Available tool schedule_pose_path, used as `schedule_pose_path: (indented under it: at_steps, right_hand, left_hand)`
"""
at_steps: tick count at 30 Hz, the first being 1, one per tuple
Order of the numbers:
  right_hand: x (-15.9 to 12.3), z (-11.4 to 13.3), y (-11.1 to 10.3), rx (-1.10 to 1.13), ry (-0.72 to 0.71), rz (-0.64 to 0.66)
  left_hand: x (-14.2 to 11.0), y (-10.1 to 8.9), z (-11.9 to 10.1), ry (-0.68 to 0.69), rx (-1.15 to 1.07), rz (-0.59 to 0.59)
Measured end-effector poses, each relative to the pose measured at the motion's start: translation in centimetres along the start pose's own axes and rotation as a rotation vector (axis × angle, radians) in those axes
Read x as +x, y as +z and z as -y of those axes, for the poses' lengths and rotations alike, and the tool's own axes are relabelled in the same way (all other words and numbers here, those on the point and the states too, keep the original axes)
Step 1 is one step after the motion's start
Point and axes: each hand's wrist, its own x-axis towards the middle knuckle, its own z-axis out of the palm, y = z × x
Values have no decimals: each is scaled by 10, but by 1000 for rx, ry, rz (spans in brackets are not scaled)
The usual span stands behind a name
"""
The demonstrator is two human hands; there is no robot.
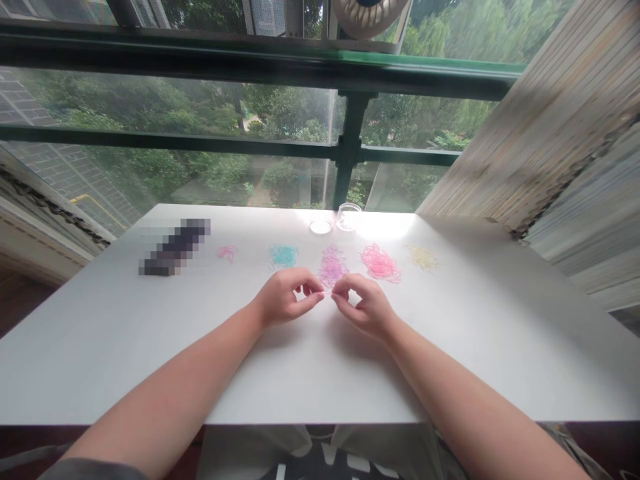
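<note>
Over the middle of the white table, my left hand (290,295) and my right hand (365,303) face each other, thumb and forefinger pinched on both. A tiny pale pink rubber band (327,292) seems to span the small gap between the fingertips; its shape is hard to make out. Just beyond them lies a pile of purple rubber bands (332,264). To its right are a pile of pink-red bands (380,263) and a pale yellow pile (423,258). On the left are a teal pile (283,255) and a small pink cluster (227,253).
At the back of the white table (150,347) stand a clear round container (349,217) and a clear round lid (321,227). A dark blurred-out object (175,248) lies at the left. Behind the table is a green-framed window (350,143), with a curtain (530,113) on the right.
</note>
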Motion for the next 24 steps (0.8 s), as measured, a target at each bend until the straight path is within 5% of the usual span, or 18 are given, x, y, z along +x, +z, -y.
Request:
schedule_pose_path:
  at_steps: [24]
  right_hand:
    - [0,-2,1,-4,-22,-16]
  left_hand:
    - [0,-2,5,-16,-43,34]
